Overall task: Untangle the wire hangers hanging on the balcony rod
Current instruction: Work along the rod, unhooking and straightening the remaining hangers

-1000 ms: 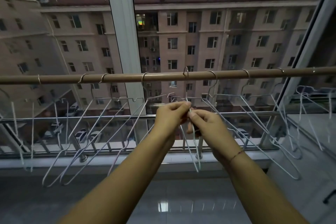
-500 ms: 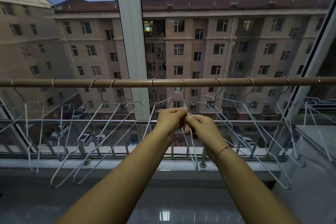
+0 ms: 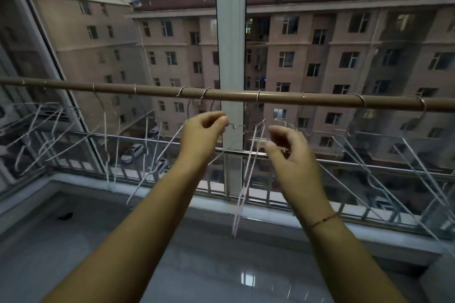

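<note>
Hangers (image 3: pixel 247 179) of light, springy wire dangle from the rod (image 3: pixel 295 100) above your hands: your left hand (image 3: pixel 204 138) pinches one near its shoulder, a sound hold, while your right hand (image 3: pixel 290 155) curls beside another, grip unclear.

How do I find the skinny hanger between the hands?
Find the brown rod crossing the white window post. Right of the post, between left hand and right hand, hangs the hanger. It is edge-on and thin; its neighbours fan wide.

Dusk light. Glossy grey tiled floor (image 3: pixel 221 268), white vertical window post (image 3: pixel 231 39), grey metal railing (image 3: pixel 349 163); beige apartment block (image 3: pixel 325 39) outside.
</note>
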